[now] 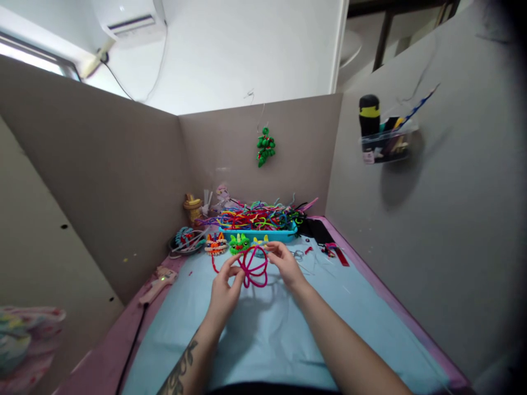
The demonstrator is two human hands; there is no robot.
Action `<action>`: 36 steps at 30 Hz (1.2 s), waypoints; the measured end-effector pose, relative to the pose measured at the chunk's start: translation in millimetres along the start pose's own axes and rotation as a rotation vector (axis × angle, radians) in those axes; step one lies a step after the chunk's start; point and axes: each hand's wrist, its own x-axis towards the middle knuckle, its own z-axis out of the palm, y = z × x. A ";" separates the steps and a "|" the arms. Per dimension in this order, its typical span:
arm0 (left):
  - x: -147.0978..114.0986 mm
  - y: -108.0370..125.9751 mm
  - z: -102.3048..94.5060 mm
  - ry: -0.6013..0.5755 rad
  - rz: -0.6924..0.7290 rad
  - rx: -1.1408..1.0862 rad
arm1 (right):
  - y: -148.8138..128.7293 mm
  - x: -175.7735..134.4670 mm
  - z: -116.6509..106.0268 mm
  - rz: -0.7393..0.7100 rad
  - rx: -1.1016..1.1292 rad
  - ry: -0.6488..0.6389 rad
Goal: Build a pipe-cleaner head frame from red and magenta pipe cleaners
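A magenta and red pipe cleaner shape [256, 270], bent into several petal-like loops that meet near its middle, is held up over the blue-covered table. My left hand [229, 277] pinches it on its left side, close to where the loops join. At its upper right, my right hand [282, 260] has thumb and fingertips closed on the red outer loop. A red tail of pipe cleaner [214, 264] hangs to the left of my left hand. Just behind stand an orange and white pipe cleaner figure [216, 244], a green one [239, 244] and a partly hidden blue and yellow one.
A blue tray [234, 235] heaped with colourful pipe cleaners stands at the back. Scissors [298, 255] and small scraps lie to the right. A glue gun [158, 285] with a cord rests at the left edge, near a dark bowl [185, 249]. Grey partitions [263, 181] enclose the table.
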 end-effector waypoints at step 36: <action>4.7 -67.0 -8.3 0.048 0.081 0.242 | 0.4 -20.4 13.2 -0.556 -0.525 -0.219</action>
